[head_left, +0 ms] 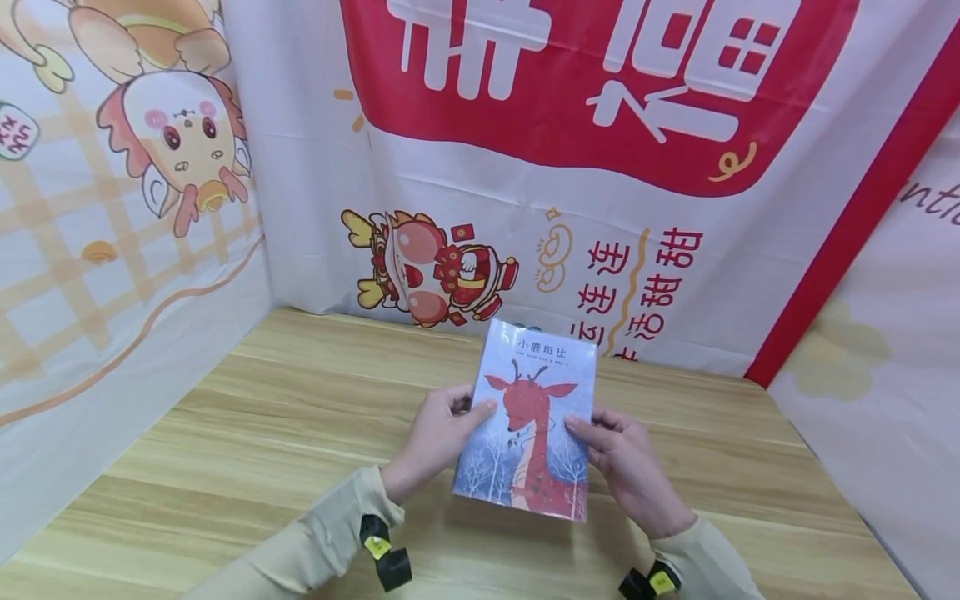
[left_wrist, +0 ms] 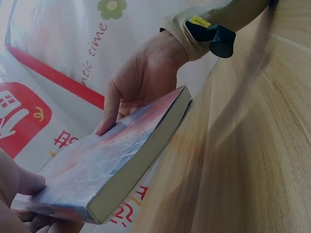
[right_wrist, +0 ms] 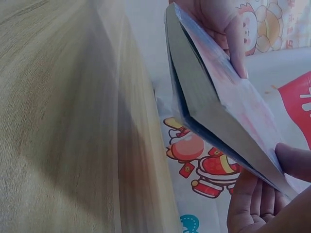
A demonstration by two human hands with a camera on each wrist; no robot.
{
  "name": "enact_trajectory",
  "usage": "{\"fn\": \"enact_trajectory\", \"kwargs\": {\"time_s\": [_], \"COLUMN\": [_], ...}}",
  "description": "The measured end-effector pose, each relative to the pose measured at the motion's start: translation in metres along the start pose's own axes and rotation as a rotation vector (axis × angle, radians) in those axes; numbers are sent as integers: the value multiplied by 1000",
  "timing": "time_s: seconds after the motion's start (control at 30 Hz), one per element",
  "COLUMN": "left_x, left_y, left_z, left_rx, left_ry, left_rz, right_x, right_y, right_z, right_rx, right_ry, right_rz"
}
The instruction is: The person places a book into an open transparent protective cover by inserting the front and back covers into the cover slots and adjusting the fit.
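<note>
A paperback book (head_left: pixel 525 433) with a red deer on a pale blue cover is held up over the table, its cover facing the head camera. My left hand (head_left: pixel 442 429) grips its left edge, thumb on the cover and fingers behind. On the opposite edge my right hand (head_left: pixel 630 467) holds it the same way, thumb over the cover. The left wrist view shows the book (left_wrist: pixel 121 155) tilted above the wood, with its cream page edges visible. From the right wrist, the page block of the book (right_wrist: pixel 209 102) shows between slightly parted covers.
The wooden table (head_left: pixel 300 425) spreads out beneath both hands. A printed cloth (head_left: pixel 480 175) with red lettering and a cartoon dragon hangs behind the table's back edge. Another patterned cloth (head_left: pixel 112 250) lines the left side, and a white one (head_left: pixel 885 333) the right.
</note>
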State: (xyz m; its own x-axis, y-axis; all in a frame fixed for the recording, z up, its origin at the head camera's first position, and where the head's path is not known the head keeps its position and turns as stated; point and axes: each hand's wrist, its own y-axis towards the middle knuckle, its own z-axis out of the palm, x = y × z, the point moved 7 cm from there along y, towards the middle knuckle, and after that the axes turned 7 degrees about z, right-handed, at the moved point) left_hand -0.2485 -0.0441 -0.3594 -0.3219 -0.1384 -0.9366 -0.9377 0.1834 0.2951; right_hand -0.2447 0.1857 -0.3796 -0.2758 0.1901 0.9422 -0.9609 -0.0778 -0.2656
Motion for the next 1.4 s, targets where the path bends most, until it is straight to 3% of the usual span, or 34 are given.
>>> {"fn": "enact_trajectory", "kwargs": {"time_s": [0.27, 0.67, 1.13, 1.4], "left_x": [6, 20, 27, 31], "left_y": [2, 6, 3, 2], "left_z": [0, 1, 4, 6], "left_rx": [22, 51, 116, 140], "left_ry": [10, 124, 128, 160], "left_rz": [-37, -52, -132, -135], "right_x": [-5, -11, -16, -16], "right_y": [4, 7, 17, 19], "right_z": [-2, -5, -10, -12], "right_rx": [-17, -36, -23, -7], "right_ry": [-26, -84, -155, -233], "right_rz": [50, 102, 95, 98]}}
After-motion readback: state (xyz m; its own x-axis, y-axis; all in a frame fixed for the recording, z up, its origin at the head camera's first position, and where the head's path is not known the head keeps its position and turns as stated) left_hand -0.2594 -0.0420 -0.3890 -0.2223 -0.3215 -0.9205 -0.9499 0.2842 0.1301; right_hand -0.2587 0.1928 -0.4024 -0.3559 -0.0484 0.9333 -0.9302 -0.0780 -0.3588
